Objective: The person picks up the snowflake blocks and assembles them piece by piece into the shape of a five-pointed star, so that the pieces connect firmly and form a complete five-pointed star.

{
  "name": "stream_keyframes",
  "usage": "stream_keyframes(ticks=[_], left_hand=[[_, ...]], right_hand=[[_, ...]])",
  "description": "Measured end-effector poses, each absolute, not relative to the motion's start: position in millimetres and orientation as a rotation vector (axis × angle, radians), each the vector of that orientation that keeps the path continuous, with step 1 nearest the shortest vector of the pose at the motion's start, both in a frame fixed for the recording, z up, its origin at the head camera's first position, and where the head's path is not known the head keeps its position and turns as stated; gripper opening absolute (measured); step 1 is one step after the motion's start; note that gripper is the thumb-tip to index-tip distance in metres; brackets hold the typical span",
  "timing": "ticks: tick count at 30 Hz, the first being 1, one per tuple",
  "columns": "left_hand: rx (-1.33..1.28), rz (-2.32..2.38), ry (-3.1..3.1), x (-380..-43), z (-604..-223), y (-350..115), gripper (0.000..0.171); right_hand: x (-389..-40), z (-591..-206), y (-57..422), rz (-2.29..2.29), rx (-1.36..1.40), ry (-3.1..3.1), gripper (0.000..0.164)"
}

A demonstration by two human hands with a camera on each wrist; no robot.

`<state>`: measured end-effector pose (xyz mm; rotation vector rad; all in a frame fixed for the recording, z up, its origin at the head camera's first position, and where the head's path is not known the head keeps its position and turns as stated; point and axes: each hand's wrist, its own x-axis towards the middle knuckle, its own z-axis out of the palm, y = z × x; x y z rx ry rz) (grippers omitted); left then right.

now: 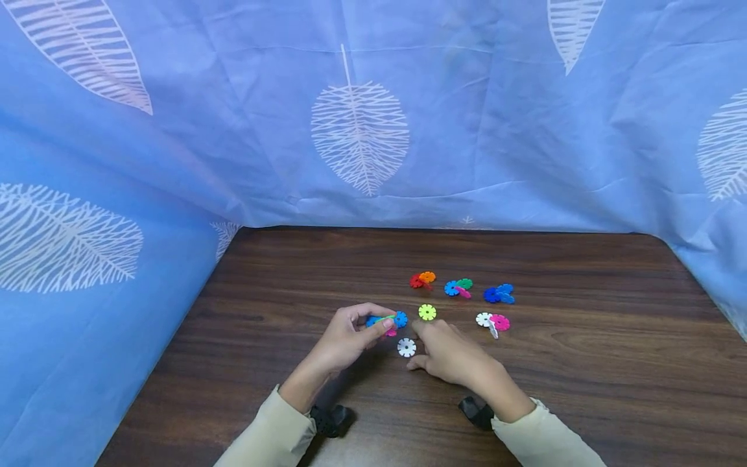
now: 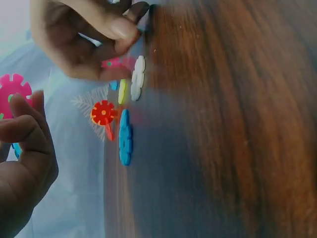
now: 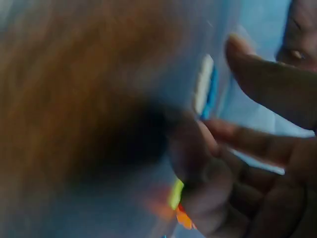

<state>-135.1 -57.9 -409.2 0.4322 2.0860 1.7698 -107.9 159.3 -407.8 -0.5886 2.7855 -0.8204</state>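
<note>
My left hand (image 1: 344, 337) pinches a small joined cluster of notched plastic discs: blue, green and a pink disc (image 2: 14, 94). Just beyond its fingertips, a loose blue disc (image 1: 400, 319) lies on the table. My right hand (image 1: 449, 353) is low over the table, thumb and forefinger apart, with nothing visible between them. Beside its thumb lies a white disc (image 1: 406, 347), and past the fingertips a yellow-green disc (image 1: 427, 312). In the right wrist view, blur hides much of the fingers' contact.
Joined disc clusters lie farther back: a red and orange one (image 1: 421, 280), a blue, green and pink one (image 1: 458, 288), and an all-blue one (image 1: 498, 294). A white and pink cluster (image 1: 493, 322) lies to the right. Blue leaf-patterned cloth (image 1: 438, 162) hangs behind the brown table (image 1: 583, 350).
</note>
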Motion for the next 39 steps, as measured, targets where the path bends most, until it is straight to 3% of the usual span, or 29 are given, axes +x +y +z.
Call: stream_keyframes(ticks=[2, 5, 10, 18, 24, 39], left_hand=[[0.438, 1.750, 2.074, -136, -409, -59, 0.028], [0.474, 1.745, 2.024, -135, -409, -58, 0.031], [0.510, 1.795, 1.911, -135, -407, -57, 0.034], [0.422, 1.888, 1.734, -136, -409, -57, 0.037], [0.428, 1.865, 1.800, -137, -412, -58, 0.034], [0.478, 1.864, 2.034, -128, -411, -49, 0.026]], right_hand=[[-110, -412, 153, -0.748, -0.563, 2.803, 0.045], [-114, -417, 146, -0.668, -0.521, 2.837, 0.052], [-116, -420, 147, -0.695, -0.473, 2.767, 0.029], [-117, -421, 167, -1.199, -0.572, 2.553, 0.016], [-115, -397, 175, -1.705, -0.466, 2.327, 0.019], [-113, -391, 167, -1.834, -0.367, 2.352, 0.018]])
